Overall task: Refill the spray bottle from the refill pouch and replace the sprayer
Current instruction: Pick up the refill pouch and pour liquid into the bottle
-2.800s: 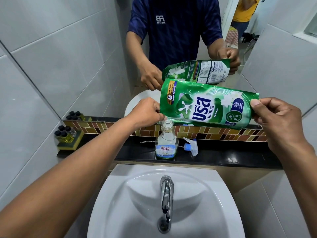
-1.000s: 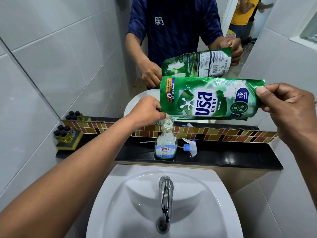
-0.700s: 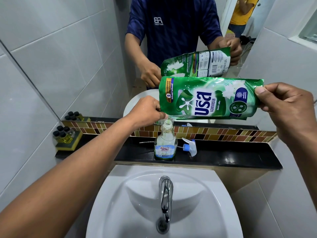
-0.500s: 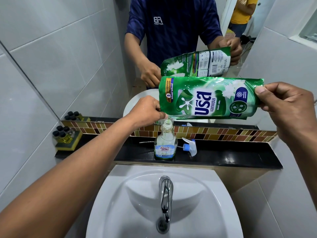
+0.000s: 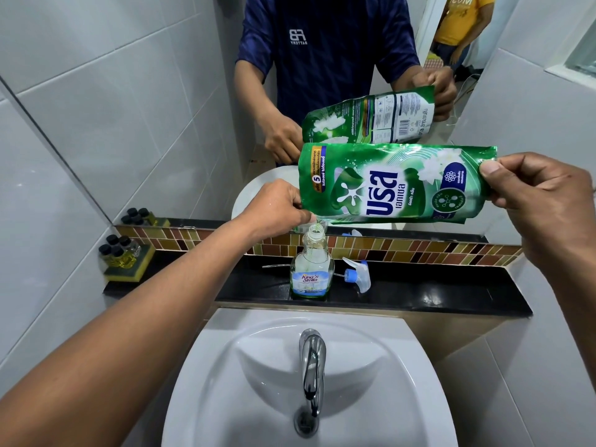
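Bottle mouth: the refill pouch (image 5: 396, 183) lies on its side directly above the spray bottle (image 5: 310, 269), its lower left corner at the open neck; access from above is blocked.
Left of neck: occupied by the left hand (image 5: 277, 208) gripping the pouch corner.
Right of pouch: closed off by the right hand (image 5: 535, 195) pinching the far end.
Right of bottle: the sprayer (image 5: 356, 275) lies just beside it on the black ledge (image 5: 451, 293).
Ledge right end: bare.
Ledge left end: small vials on a sponge (image 5: 124, 253).
Front approach: the tap (image 5: 311, 356) rises from the sink (image 5: 225, 382), below ledge level.
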